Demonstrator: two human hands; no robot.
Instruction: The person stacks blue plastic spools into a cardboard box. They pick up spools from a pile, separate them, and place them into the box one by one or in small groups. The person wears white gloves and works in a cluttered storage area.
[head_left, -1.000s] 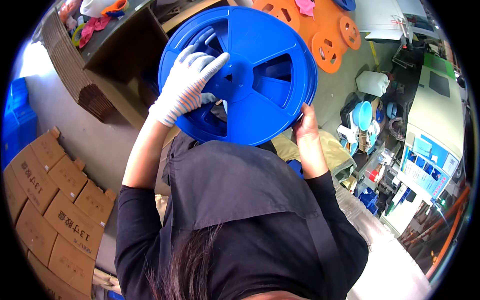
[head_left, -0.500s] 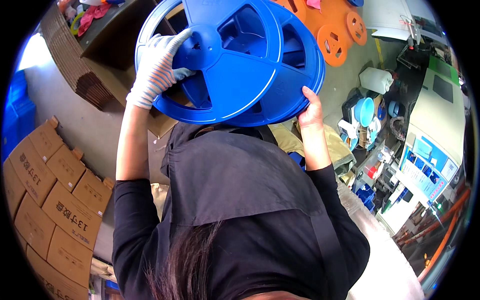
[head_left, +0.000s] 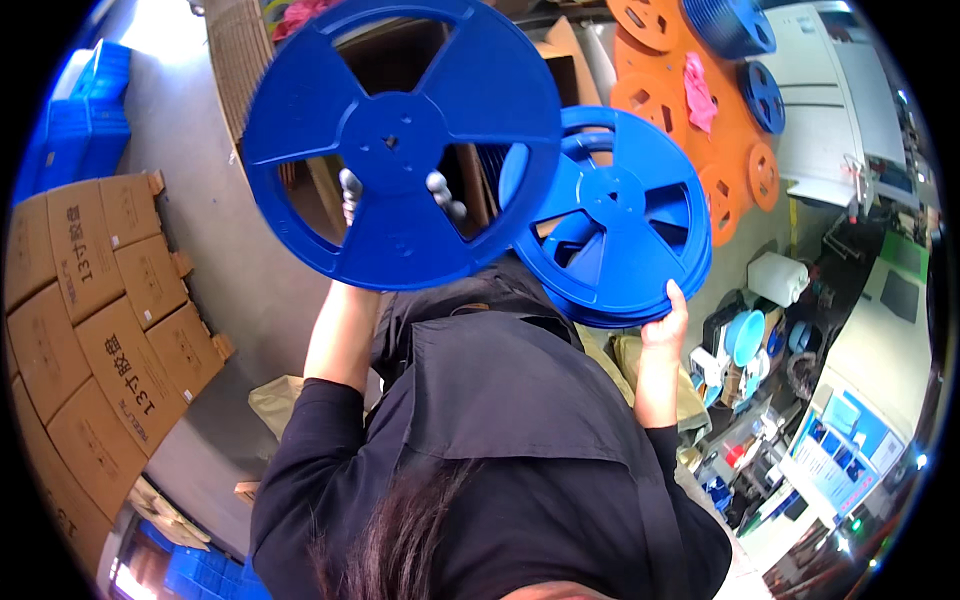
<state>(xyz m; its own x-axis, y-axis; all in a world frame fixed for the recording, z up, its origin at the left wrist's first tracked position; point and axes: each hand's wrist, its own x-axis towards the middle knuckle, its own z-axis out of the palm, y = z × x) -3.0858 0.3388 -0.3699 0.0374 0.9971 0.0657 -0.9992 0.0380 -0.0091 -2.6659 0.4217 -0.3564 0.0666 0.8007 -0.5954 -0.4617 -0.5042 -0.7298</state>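
A large blue plastic reel (head_left: 400, 245) with wedge-shaped openings is held up at the upper left. Behind it is my left hand (head_left: 441, 190) in a striped glove, closed on the reel. Its grey fingertips come through two openings on either side of a spoke; the palm is hidden. My bare right hand (head_left: 663, 325) pinches the lower right rim of a small stack of blue reels (head_left: 630, 255), thumb on the front face. The stack sits right of the single reel and partly behind its edge.
An orange surface (head_left: 665, 60) beyond the reels bears orange and blue reels and a pink cloth (head_left: 698, 95). Brown cartons (head_left: 120, 340) are stacked at left, near blue crates (head_left: 95, 130). An open cardboard box (head_left: 560, 50) lies behind the reels. A white jug (head_left: 778, 279) stands at right.
The single reel has moved left, off the stack, and has turned over. My left fingers, earlier over its hub, now poke through from behind. The right hand keeps the stack, now lower and farther right.
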